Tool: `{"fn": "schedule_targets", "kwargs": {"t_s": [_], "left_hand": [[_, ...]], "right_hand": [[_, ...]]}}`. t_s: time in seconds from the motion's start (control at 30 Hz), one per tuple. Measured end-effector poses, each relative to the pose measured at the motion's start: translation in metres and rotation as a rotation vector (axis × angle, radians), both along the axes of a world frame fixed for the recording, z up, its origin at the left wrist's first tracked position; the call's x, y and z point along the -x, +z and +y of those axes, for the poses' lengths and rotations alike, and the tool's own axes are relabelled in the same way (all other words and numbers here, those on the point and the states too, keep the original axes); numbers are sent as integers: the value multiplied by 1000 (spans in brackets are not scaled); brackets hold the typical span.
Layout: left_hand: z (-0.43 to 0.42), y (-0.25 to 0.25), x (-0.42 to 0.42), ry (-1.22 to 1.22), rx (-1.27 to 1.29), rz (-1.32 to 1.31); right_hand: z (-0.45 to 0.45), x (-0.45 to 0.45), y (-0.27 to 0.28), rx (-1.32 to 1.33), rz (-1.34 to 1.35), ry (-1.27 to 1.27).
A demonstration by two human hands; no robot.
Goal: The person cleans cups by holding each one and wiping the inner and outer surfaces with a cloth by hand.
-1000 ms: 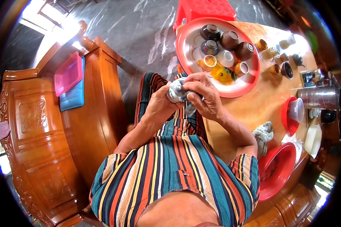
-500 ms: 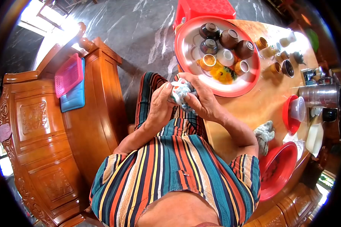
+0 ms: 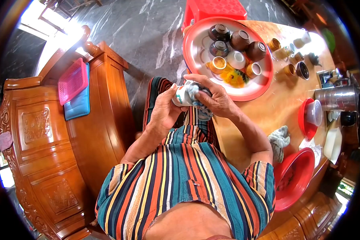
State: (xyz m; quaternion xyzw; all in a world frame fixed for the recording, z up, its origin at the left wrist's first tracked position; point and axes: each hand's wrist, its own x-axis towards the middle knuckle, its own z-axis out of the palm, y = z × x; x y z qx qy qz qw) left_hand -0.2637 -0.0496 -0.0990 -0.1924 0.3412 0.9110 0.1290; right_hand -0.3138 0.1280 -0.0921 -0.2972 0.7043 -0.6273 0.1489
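Above my lap, my left hand (image 3: 164, 107) is closed around a small white cup (image 3: 179, 97) with a coloured print on its side. My right hand (image 3: 217, 100) grips a grey-blue cloth (image 3: 195, 91) and presses it against the cup's right end. Part of the cloth hangs down below my right fingers. Beyond my hands lies a round red-rimmed tray (image 3: 244, 97) on the table. Several cups rest on it, among them an upside-down brown cup (image 3: 239, 40), a white cup (image 3: 236, 60) and a yellow cup (image 3: 217, 65).
The wooden table (image 3: 244, 140) carries more small cups, a metal pot (image 3: 336, 98), a crumpled cloth (image 3: 279, 140) and a red basin (image 3: 304, 168) on the right. A red stool (image 3: 216, 10) stands beyond the tray. On the left, a wooden bench (image 3: 96, 132) holds a pink basket (image 3: 73, 81).
The cup has turned in my left hand, so more of its white side and print shows. The cloth in my right hand has shifted around the cup's end.
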Motion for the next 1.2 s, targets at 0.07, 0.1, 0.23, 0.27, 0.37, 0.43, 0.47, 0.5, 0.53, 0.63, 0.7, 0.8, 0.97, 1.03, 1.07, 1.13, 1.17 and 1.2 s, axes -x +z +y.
{"fn": "schedule_targets", "kwargs": {"t_s": [0.07,0.1,0.23,0.27,0.37,0.43,0.47,0.5,0.53,0.63,0.7,0.8,0.97,1.03,1.07,1.13,1.17,1.2], "left_hand": [[-6,-4,2,-9,-12,-10],[-8,-4,2,-22,-23,-20],[-9,0,0,-74,-15,-70],[-9,-2,1,-73,-17,-70],[-10,-12,8,-92,-71,-96],[-15,-16,12,-76,-93,-167],[-18,-21,12,-61,-73,-183],[-18,-21,12,-61,-73,-184],[-17,-21,12,-56,-109,-178],[-15,-19,8,-54,-111,-141],[-15,-19,5,-51,-74,-110],[-14,-15,4,4,-24,-40],[-2,0,-1,32,69,57],[1,0,-1,-4,78,128],[3,-9,-1,-53,86,196],[5,-4,-6,-132,280,359],[7,-5,-6,-163,419,479],[7,0,-7,-190,422,487]], "right_hand": [[0,2,4,-25,48,58],[1,3,6,-49,94,112],[6,5,13,-181,246,149],[7,5,12,-184,245,150],[9,5,4,-259,340,181],[8,2,0,-454,530,126],[6,1,-6,-460,527,100],[4,1,-3,-460,526,100],[0,0,3,-409,617,65],[1,1,0,-355,651,76],[0,2,-6,-347,596,127],[-2,-2,-13,-377,565,140],[-12,-3,-15,-169,662,-40],[-13,1,-22,-115,620,-106],[-13,2,-25,-61,575,-171],[-9,0,-26,-4,249,-228],[-7,1,-25,55,-76,-275],[-6,1,-24,53,-73,-276]]}}
